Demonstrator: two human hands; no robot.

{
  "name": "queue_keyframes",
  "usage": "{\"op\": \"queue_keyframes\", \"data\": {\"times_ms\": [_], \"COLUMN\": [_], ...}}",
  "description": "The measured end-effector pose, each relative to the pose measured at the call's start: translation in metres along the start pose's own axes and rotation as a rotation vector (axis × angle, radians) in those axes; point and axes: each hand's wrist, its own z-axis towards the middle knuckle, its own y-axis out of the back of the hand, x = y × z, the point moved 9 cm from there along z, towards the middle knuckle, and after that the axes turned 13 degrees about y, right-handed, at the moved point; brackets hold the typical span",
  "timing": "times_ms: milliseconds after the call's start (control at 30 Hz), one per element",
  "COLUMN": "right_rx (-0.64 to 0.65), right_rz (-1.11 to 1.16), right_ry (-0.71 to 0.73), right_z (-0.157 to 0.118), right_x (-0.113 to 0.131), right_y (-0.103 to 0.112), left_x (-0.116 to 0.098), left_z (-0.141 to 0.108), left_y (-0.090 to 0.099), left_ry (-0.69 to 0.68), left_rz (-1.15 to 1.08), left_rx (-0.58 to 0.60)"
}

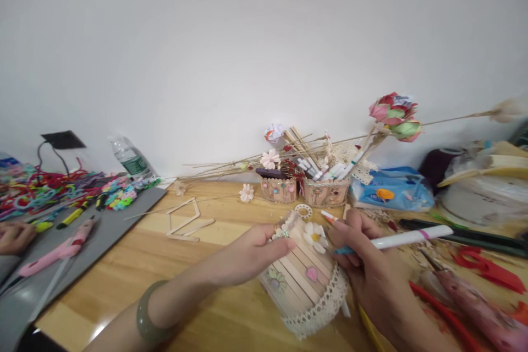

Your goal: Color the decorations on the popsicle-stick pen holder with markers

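Observation:
My left hand (264, 250) is closed around the upper edge of a craft-stick cup (297, 275), which is tilted over the wooden table. Painted flowers and a pink heart decorate its sticks, a white flower (315, 236) sits near its top, and white lace (317, 313) rings the lower end. In my right hand (367, 264), beside the cup, is a white marker pen (412, 237) with a purple band; a blue part shows past the fingers. A white-and-orange tip (329, 216) also sticks out there; whether it is a second pen I cannot tell.
Two decorated stick boxes (278, 190) stand by the wall, one full of markers. A blue wipes pack (391, 187), red-handled tool (445, 313) and pink glue gun (474, 302) lie right. At left are a water bottle (132, 157), pipe cleaners (53, 190) and another person's hand (16, 236).

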Motion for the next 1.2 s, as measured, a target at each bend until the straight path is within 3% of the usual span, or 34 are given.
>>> {"op": "queue_keyframes", "data": {"times_ms": [167,333,667,1033,1200], "right_rx": [0.021,0.216,0.359,0.42,0.392], "right_rz": [-0.07,-0.342,-0.685,-0.708,-0.73], "right_ry": [0.027,0.15,0.331,0.333,0.365], "right_z": [-0.004,-0.013,-0.016,-0.017,-0.016], "right_x": [0.008,0.025,0.034,0.035,0.037], "right_y": [-0.002,-0.02,-0.028,-0.035,-0.031], "left_x": [-0.001,-0.006,-0.01,-0.01,-0.011], "left_z": [-0.001,-0.005,-0.004,-0.004,-0.005], "left_y": [-0.002,-0.002,-0.001,-0.001,-0.002], "left_ry": [0.016,-0.039,-0.065,-0.091,-0.098], "left_rz": [0.009,0.06,0.055,0.033,0.036], "left_rx": [-0.007,-0.018,-0.029,-0.01,0.0]}}
